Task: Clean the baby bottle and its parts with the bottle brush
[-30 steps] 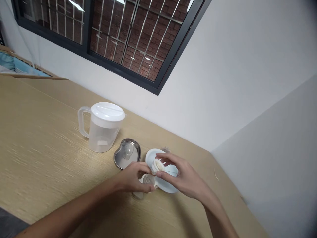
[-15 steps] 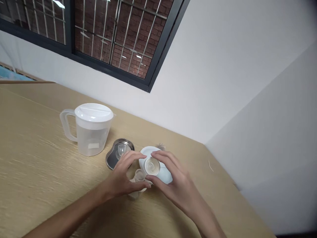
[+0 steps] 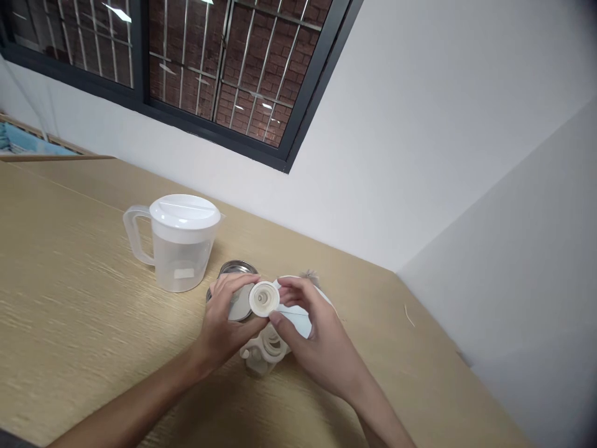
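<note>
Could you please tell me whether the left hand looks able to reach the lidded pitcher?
Probably yes, once freed: the left hand seems to be holding the round white part, but nothing appears to stand between that hand and the lidded pitcher.

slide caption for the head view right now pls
Left hand and right hand around a round white part over a wood-toned table, a lidded jug nearby.

Dark-framed window (image 3: 217,78), plain white wall (image 3: 420,124)
</note>
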Action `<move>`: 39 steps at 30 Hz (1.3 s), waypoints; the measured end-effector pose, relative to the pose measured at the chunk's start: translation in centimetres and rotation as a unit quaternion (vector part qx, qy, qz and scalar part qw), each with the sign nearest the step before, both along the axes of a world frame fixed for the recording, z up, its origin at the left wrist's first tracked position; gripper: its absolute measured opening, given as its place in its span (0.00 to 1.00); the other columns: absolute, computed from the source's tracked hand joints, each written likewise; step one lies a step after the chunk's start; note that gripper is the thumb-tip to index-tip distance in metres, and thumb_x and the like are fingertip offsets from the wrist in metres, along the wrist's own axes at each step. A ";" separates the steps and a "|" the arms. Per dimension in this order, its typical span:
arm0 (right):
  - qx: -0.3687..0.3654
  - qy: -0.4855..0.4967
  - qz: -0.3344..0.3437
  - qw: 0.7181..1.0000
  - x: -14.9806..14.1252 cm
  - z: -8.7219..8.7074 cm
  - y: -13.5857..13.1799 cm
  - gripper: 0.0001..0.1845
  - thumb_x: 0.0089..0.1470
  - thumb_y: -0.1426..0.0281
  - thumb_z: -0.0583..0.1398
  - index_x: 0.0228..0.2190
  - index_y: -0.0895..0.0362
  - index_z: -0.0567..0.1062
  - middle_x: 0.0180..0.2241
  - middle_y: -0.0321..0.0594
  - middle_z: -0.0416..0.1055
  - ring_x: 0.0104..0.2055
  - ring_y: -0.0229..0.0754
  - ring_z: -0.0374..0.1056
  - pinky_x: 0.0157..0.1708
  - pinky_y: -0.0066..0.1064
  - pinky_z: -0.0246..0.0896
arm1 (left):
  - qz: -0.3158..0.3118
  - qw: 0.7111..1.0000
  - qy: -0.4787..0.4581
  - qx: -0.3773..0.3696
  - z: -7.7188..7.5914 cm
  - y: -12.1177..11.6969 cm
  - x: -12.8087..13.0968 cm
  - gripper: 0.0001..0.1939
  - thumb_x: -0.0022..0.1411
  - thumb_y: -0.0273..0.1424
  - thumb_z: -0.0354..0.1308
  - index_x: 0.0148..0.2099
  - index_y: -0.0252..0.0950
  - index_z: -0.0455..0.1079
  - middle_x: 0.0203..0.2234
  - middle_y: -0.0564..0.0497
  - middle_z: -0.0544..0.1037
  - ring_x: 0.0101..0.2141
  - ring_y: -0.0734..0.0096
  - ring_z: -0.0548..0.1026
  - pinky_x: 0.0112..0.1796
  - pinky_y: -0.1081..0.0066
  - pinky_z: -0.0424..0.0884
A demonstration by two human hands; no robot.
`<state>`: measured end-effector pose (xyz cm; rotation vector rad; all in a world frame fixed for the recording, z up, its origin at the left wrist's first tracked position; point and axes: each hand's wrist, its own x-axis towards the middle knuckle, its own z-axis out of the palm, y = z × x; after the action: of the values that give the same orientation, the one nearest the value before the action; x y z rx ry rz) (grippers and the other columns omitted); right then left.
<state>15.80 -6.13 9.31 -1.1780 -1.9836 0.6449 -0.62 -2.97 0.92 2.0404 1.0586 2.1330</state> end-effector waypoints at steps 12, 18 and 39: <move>-0.124 0.139 -0.049 0.981 -2.4 -0.5 0.6 0.10 0.50 0.67 0.61 0.36 0.56 0.70 0.31 0.38 0.71 0.34 0.40 0.67 0.37 0.34 0.65 | 0.058 0.996 0.002 0.069 0.1 0.2 -0.1 0.26 0.53 0.30 0.72 0.52 0.39 0.65 0.38 0.47 0.77 0.40 0.59 0.77 0.41 0.60 0.73; -0.102 0.136 -0.067 0.983 -2.8 -1.2 0.9 0.10 0.49 0.67 0.62 0.35 0.56 0.70 0.32 0.38 0.72 0.34 0.40 0.68 0.37 0.34 0.66 | 0.076 0.996 -0.001 0.046 0.2 -0.1 0.0 0.24 0.54 0.30 0.70 0.50 0.40 0.65 0.38 0.48 0.78 0.40 0.60 0.78 0.41 0.60 0.73; -0.047 0.038 -0.067 0.996 -2.3 -1.2 0.3 0.18 0.52 0.66 0.62 0.45 0.54 0.67 0.31 0.35 0.70 0.35 0.42 0.69 0.39 0.36 0.67 | 0.082 0.995 0.023 0.048 -0.2 -0.1 0.1 0.22 0.55 0.32 0.69 0.50 0.41 0.65 0.37 0.49 0.77 0.38 0.61 0.77 0.40 0.62 0.71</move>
<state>13.55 -5.86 8.11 -1.3117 -1.8096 0.7098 -0.55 -3.11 0.69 2.1230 1.1924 2.2665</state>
